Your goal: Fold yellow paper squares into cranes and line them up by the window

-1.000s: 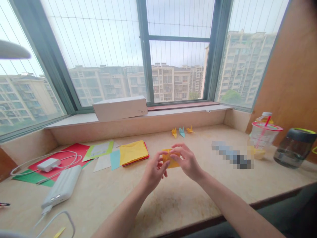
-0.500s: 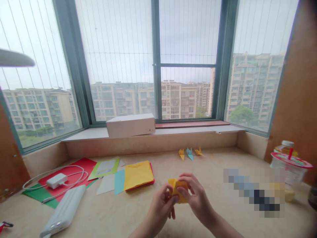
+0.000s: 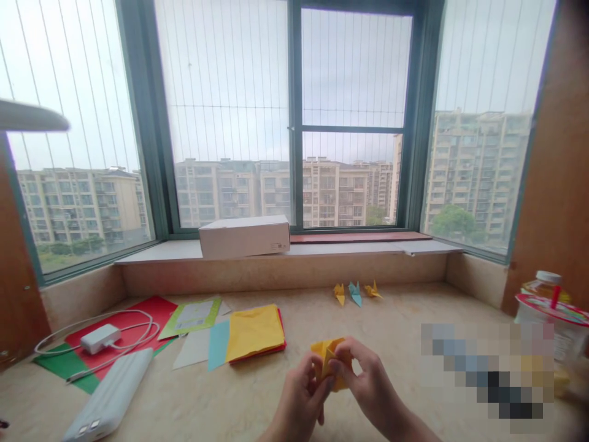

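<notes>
Both my hands pinch a partly folded yellow paper (image 3: 327,359) just above the marble counter (image 3: 239,399), low in the middle of the view. My left hand (image 3: 300,402) grips its lower left side with thumb and fingers. My right hand (image 3: 365,383) closes over its right side from above. Three small folded paper cranes (image 3: 354,291), two yellow and one blue, stand at the back of the counter beyond my hands.
A stack of coloured paper sheets (image 3: 252,331) lies to the left. Further left are a white power bank (image 3: 108,400), a charger with cable (image 3: 99,337) on red and green sheets, and a white box (image 3: 245,236) on the sill. A lidded plastic cup (image 3: 559,328) stands at right.
The view has tilted upward, so the hands sit lower in the frame. Both hands have kept their hold on the yellow paper and closed in tighter around it.
</notes>
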Tool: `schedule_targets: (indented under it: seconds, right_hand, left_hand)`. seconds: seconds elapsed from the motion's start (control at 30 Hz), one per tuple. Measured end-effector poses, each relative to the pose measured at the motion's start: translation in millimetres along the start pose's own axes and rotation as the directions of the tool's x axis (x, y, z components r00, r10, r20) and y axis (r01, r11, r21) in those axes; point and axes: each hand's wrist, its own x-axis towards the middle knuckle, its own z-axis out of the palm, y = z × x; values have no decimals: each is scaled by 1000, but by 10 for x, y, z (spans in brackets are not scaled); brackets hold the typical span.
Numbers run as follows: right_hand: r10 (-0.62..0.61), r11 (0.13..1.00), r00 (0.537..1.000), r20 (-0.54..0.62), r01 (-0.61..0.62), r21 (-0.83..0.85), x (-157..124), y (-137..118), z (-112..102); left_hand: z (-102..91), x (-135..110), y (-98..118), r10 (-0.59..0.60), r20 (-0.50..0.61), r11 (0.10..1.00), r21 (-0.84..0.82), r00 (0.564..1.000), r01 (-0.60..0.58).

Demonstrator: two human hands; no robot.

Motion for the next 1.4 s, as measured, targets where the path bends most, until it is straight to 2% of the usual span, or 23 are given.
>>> schedule_targets:
  seconds: [0.17, 0.33, 0.53, 0.63, 0.73, 0.8, 0.93, 1.03, 1.2, 1.4]
  right_hand:
    - [77, 995, 997, 18, -78, 57, 15, 2, -21]
    - [99, 991, 994, -47, -94, 93, 43, -14, -45]
    - [155, 955, 980, -125, -117, 271, 36, 20, 24]
    - [202, 911, 970, -136, -135, 389, 58, 53, 89]
    - [243, 835, 968, -65, -175, 522, 173, 44, 136]
    - [230, 813, 973, 2, -194, 549, 307, 6, 161]
    - [257, 814, 963, 75, -258, 520, 602, -57, 251]
    - [267, 821, 958, 104, -283, 497, 711, -14, 367]
    - [315, 767, 942, 119, -326, 552, 603, 100, 459]
    - [319, 740, 923, 214, -383, 553, 406, -11, 345]
  left_hand:
    - [-16, 11, -48, 30, 15, 998, 59, 999, -30]
    - [-19, -19, -14, 56, 85, 996, 59, 995, -61]
    - [7, -54, 80, 57, 47, 998, 24, 997, -58]
    - [15, -28, 113, 70, 12, 997, 36, 997, -71]
    - [-2, 52, 133, 92, -31, 992, 89, 995, -89]
    - [-36, 133, 159, 78, -71, 992, 102, 994, -70]
    - [-161, 274, 238, 73, -155, 997, 22, 985, -70]
    - [-276, 301, 246, 62, -202, 998, 8, 977, -62]
    - [-373, 238, 112, -5, -195, 997, 70, 981, 19]
    - [-313, 152, 110, -40, -61, 999, 2, 997, 40]
